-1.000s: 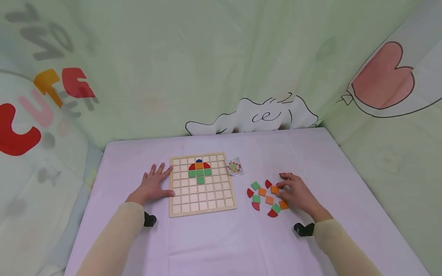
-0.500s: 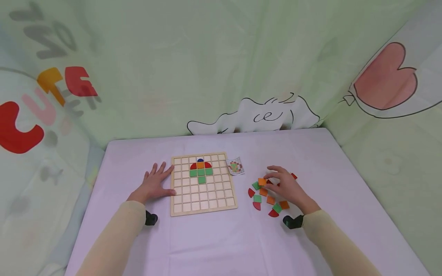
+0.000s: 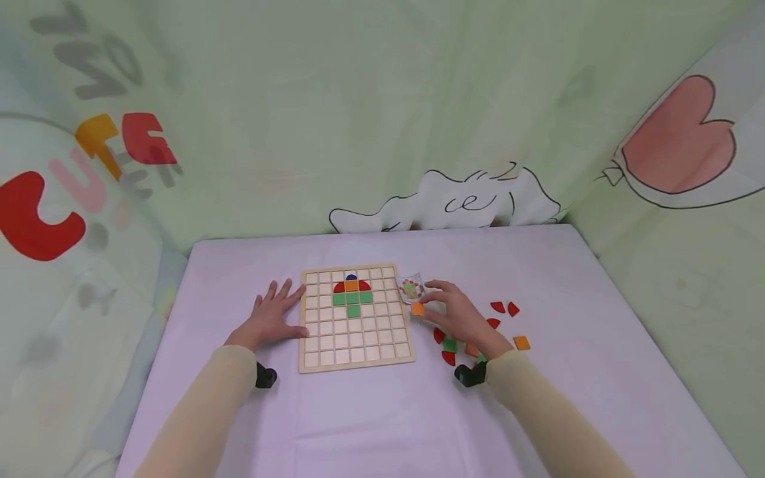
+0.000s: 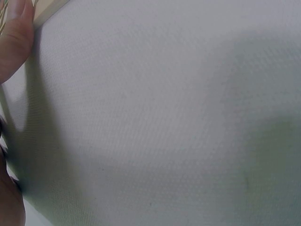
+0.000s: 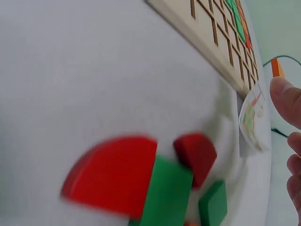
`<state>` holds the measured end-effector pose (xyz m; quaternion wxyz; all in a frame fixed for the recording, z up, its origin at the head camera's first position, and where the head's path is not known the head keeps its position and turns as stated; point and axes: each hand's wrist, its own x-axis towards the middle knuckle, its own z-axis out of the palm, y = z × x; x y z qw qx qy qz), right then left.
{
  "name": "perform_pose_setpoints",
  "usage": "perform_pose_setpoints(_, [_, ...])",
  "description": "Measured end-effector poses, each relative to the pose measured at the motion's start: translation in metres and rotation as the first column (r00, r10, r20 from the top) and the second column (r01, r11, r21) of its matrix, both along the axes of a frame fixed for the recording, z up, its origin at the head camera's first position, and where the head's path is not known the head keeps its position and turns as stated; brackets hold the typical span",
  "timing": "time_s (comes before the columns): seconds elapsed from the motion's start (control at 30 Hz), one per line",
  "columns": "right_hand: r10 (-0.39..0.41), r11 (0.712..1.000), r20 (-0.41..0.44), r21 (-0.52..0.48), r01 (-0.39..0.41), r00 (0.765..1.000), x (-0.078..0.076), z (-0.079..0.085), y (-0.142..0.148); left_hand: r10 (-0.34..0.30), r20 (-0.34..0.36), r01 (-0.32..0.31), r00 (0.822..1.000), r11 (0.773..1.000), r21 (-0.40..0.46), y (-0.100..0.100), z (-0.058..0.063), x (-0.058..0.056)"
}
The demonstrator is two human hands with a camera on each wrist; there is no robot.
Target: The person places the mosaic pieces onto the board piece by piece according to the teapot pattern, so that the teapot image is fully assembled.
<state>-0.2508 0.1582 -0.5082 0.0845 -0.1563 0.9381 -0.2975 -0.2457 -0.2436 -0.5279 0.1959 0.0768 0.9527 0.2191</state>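
Observation:
Between thumb and fingers my right hand (image 3: 455, 315) pinches an orange square tile (image 3: 418, 309), held beside the right edge of a wooden grid board (image 3: 340, 340). In the right wrist view the tile (image 5: 277, 68) rises above the thumb tip. My left hand (image 3: 270, 317) is spread flat at the board's left edge, its thumb and fingertips touching the frame. On the board, a blue piece (image 3: 351, 277) tops an orange square (image 3: 352, 286) flanked by red quarter-round pieces, with several green squares (image 3: 353, 299) below.
A small printed picture card (image 3: 410, 288) lies by the board's upper right corner, near the right hand. Loose red, green and orange pieces, such as a red quarter-round (image 5: 115, 174), lie under the right forearm. One orange square (image 3: 522, 342) lies farther right.
My right hand has picked up the orange tile from the loose pieces and carried it left to the board's edge. The left hand stays at the board.

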Motion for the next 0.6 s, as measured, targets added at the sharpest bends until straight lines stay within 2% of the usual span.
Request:
perform_pose_setpoints(0.27, [0.054,0.998,-0.022,-0.044,-0.054,0.998,-0.01,-0.002,-0.031,0.009,0.0,-0.009,1.0,1.0,-0.018,-0.002,-0.001,-0.001])
perform_pose_setpoints(0.6, [0.074,0.994,-0.01,-0.074,-0.074,0.997,-0.018,-0.005,-0.072,-0.003,-0.01,0.003,1.0,1.0,-0.024,-0.003,-0.005,-0.003])
